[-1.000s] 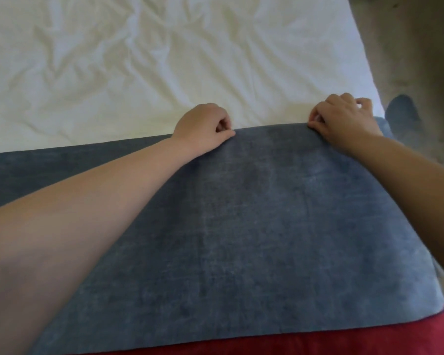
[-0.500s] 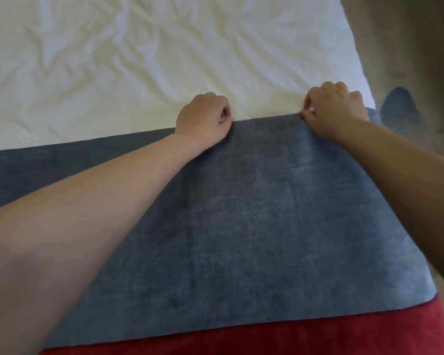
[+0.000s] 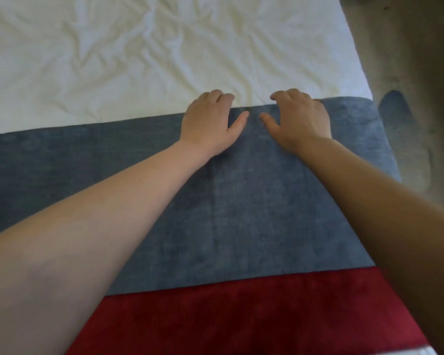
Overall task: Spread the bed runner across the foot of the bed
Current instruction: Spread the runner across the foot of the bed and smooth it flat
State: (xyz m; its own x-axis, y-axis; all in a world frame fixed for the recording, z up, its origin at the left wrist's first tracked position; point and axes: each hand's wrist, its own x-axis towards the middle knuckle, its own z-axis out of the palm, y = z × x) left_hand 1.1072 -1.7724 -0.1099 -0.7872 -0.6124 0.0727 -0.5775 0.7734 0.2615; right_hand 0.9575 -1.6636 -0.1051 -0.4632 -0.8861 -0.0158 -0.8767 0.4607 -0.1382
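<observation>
The bed runner is a blue-grey cloth with a dark red band along its near side. It lies flat across the bed over the wrinkled white sheet, and its right end drapes over the bed's side. My left hand rests palm down on the runner's far edge, fingers spread, fingertips on the sheet. My right hand lies flat beside it in the same way, thumbs a short gap apart. Neither hand grips the cloth.
The bed's right edge runs down the right side of the view. Beyond it is brownish carpet floor, with a dark blue shape on it beside the runner's hanging end.
Both hands have let go of the pinched far edge and opened flat. The right hand has slid left, close to the left hand. The runner lies further up the bed.
</observation>
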